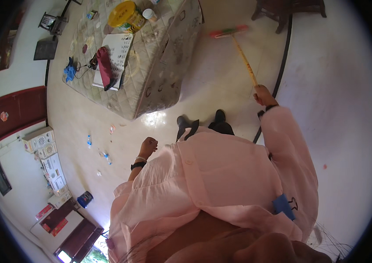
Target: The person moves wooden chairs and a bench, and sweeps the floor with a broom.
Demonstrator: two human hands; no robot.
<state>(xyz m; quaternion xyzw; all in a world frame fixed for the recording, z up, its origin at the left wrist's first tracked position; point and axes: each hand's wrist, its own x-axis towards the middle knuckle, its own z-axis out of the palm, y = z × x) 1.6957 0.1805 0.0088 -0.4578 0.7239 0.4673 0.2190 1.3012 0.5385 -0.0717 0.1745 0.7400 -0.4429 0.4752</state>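
With the fingers of the right hand (264,96) wrapped round the yellow handle (249,70) of a broom-like tool (241,55), reaches its red-and-green head (228,31) out over the floor (221,79) — between the quilted mattress (164,63) and dark wooden furniture legs (281,23). Lets the left hand (149,146) hang loosely curled and empty near the pink shirt (225,162) — well apart from bits of litter (89,141) on the floor.

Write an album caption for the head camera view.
Right hand grips a yellow-handled floor tool, left hand loosely curled, patterned mattress ahead.
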